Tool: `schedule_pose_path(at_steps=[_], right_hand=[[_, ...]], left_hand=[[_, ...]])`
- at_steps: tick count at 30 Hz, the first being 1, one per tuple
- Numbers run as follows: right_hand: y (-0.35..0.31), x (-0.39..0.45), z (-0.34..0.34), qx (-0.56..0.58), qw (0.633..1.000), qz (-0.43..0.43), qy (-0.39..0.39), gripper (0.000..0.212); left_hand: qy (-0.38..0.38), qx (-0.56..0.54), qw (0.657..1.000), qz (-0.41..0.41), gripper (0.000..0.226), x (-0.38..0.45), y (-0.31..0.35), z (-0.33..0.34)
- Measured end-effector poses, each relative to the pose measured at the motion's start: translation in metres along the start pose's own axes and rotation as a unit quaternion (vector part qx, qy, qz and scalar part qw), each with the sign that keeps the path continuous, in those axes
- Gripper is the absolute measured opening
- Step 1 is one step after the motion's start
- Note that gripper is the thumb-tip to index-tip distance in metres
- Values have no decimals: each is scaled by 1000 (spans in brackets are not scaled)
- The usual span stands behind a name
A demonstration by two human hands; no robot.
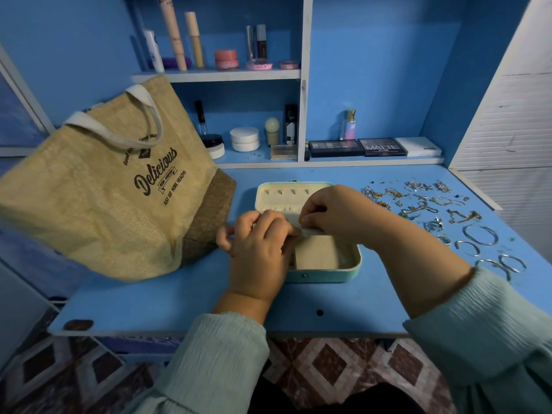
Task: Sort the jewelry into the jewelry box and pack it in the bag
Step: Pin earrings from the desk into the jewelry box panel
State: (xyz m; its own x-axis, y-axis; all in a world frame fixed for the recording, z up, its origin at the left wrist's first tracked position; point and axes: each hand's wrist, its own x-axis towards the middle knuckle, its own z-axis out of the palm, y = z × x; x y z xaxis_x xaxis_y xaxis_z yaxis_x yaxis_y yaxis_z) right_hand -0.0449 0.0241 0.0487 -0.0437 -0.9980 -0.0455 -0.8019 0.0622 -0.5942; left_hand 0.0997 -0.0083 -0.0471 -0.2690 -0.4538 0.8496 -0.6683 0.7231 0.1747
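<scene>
Nearest the camera, two pale green sleeves (pixel 490 333) reach over the front edge of the blue desk (pixel 185 303). The left hand (pixel 258 252) and the right hand (pixel 337 213) meet above the open jewelry box (pixel 328 271), fingers of both curled and pinching a small pale flap (pixel 310 232) at the middle of the box (whether it is a loose divider or part of the lining I cannot tell). The box sits at the desk's centre, its lid (pixel 286 195) laid back. Right of it, well apart, the jewelry (pixel 442 210) lies spread on the desk: chains farther back, silver hoops (pixel 481 236) nearer. Left of the box stands the burlap bag (pixel 113 186), tilted, just beside it. Beyond, shelves (pixel 221 75) hold cosmetics (pixel 358 147).
</scene>
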Motion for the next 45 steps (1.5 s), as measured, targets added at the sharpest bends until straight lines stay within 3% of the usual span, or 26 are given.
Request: schedule_pose_path(at_steps=[21,38,45], right_hand=[[-6,1,-6,-120,989,-39,-78,12],[-15,-7,-7,-148,986,-34,-65,14],[-21,-4,0,-213,975,-17,-64,18]], left_hand=[[2,-2,1000,-9,16,-4,0,1],[0,-5,1000,-22,18,-5,0,3],[19,6,1000,-15,14,-2,5,-1]])
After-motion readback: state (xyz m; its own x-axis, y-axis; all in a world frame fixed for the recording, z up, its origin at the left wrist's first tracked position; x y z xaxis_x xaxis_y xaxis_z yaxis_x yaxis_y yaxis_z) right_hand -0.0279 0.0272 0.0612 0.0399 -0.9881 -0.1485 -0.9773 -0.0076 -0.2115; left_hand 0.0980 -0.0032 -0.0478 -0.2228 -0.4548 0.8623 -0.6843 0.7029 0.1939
